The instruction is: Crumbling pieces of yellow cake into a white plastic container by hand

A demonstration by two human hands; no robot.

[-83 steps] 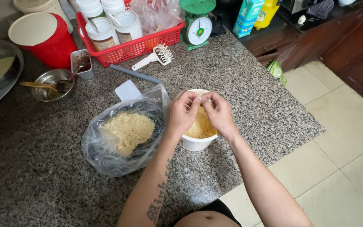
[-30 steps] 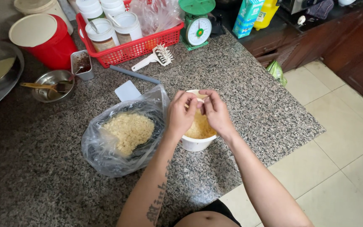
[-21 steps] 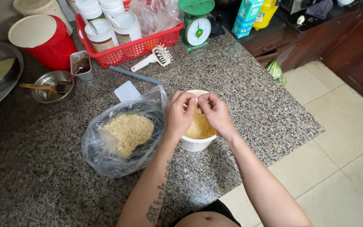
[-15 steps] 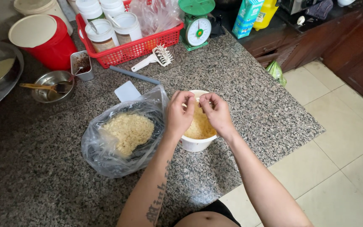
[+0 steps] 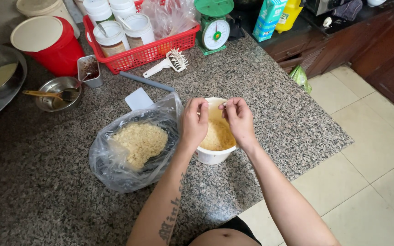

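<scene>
A white bowl (image 5: 211, 157) of yellow shredded food stands on the granite counter (image 5: 270, 91), and both my hands hover over it. My left hand (image 5: 194, 122) has its fingers curled in above the bowl's left rim. The thumb and forefinger of my right hand (image 5: 239, 118) are pinched together above the bowl's far side. Anything between the fingertips is too small to see. Just left of the bowl lies an open clear plastic bag (image 5: 115, 168) holding a heap of pale yellow crumbly food (image 5: 140, 142).
At the back stand a red basket (image 5: 151, 49) with white jars, a green kitchen scale (image 5: 215, 28), a red lidded container (image 5: 46, 41) and a small steel bowl with a spoon (image 5: 59, 93). A white scraper (image 5: 138, 98) and a white brush (image 5: 169, 63) lie nearby. The counter edge drops to tiled floor (image 5: 370, 150) on the right.
My fingertips, which met over the bowl before, have drawn slightly apart, the right hand lifting a little. Bowl and bag have stayed in place.
</scene>
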